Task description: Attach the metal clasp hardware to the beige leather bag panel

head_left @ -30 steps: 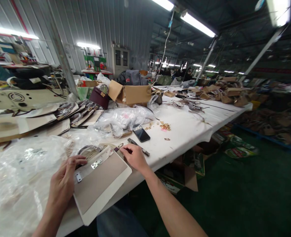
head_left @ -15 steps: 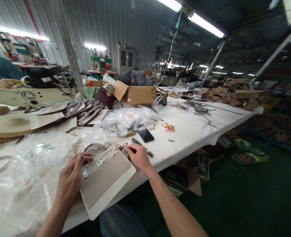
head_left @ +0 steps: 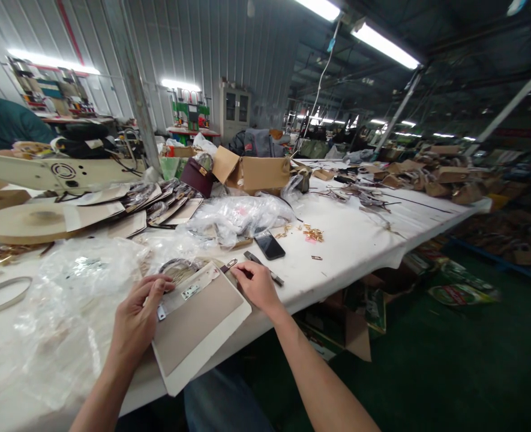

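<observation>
A beige, flat bag piece (head_left: 197,330) with a pale border lies tilted across the table's front edge. A small metal plate (head_left: 190,291) is fixed near its top edge, and a second plate (head_left: 161,312) is partly covered by my left fingers. My left hand (head_left: 139,312) is closed on the piece's upper left corner, thumb on top. At the upper right corner, a dark strap tab carries an oblong metal buckle (head_left: 231,264). My right hand (head_left: 258,287) pinches at this buckle, with its fingertips partly hidden. A coiled handle (head_left: 179,273) shows behind the piece.
Behind my right hand lie a dark flat bar (head_left: 265,268), a phone (head_left: 269,245) and several gold fittings (head_left: 313,233). A loose buckle (head_left: 317,258) is near the table's edge. Clear plastic (head_left: 76,300) spreads at left. A cardboard box (head_left: 265,174) stands farther back.
The view has turned slightly left, so everything sits a little farther right. My left fingers cover more of the left metal plate. Both hands keep their hold on the bag piece and buckle.
</observation>
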Demonstrator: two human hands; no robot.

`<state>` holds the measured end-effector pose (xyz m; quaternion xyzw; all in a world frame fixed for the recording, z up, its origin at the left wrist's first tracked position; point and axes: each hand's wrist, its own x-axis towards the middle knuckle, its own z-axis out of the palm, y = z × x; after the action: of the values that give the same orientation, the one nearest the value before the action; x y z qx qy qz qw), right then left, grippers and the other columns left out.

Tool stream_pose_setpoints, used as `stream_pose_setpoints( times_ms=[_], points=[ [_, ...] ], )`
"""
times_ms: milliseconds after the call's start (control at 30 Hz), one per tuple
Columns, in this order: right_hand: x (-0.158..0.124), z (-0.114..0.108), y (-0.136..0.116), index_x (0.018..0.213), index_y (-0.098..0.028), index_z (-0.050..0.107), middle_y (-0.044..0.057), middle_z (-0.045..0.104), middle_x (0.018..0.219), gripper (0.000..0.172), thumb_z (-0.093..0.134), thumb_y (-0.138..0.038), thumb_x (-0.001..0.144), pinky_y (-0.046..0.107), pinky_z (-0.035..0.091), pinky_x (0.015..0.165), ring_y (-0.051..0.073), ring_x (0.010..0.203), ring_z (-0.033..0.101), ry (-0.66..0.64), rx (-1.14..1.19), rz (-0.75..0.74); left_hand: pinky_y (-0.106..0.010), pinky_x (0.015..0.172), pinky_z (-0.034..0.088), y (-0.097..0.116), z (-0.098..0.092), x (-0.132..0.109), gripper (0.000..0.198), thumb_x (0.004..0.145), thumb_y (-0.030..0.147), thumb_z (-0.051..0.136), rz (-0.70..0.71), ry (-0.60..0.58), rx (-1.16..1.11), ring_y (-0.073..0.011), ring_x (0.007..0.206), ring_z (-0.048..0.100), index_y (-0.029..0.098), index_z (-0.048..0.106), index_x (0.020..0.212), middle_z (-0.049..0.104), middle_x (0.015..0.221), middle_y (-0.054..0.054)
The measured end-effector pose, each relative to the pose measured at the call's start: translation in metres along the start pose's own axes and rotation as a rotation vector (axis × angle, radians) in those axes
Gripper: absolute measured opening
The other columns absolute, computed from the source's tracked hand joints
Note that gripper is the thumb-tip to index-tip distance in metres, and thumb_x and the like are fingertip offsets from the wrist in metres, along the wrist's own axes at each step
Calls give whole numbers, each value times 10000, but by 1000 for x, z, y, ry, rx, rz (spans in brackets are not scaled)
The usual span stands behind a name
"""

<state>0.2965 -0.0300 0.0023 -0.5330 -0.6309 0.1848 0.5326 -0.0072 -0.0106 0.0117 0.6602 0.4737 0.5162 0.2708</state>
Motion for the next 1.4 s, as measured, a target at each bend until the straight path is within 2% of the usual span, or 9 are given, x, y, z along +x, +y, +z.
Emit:
stream_pose_setpoints(
  times_ms=[333, 1400],
  points=[
    [0, 0, 0, 981, -237, 872, 46, 869, 1011, 162, 741, -287, 1062, 332, 584, 841, 252, 944, 803, 3, 2, 5, -383, 1171, 505, 2, 0, -1, 458, 1066, 635, 667, 10, -14, 2, -290, 1227, 712, 236, 844, 926, 782, 1225, -74],
    [0, 1, -3, 972, -235, 861, 65, 867, 1016, 202, 726, -356, 1061, 359, 599, 881, 271, 935, 792, -5, 11, 30, -377, 1072, 556, 14, 0, 0, 422, 1048, 585, 669, 46, -6, 42, -293, 1128, 740, 231, 843, 894, 806, 1155, -88]
  ],
)
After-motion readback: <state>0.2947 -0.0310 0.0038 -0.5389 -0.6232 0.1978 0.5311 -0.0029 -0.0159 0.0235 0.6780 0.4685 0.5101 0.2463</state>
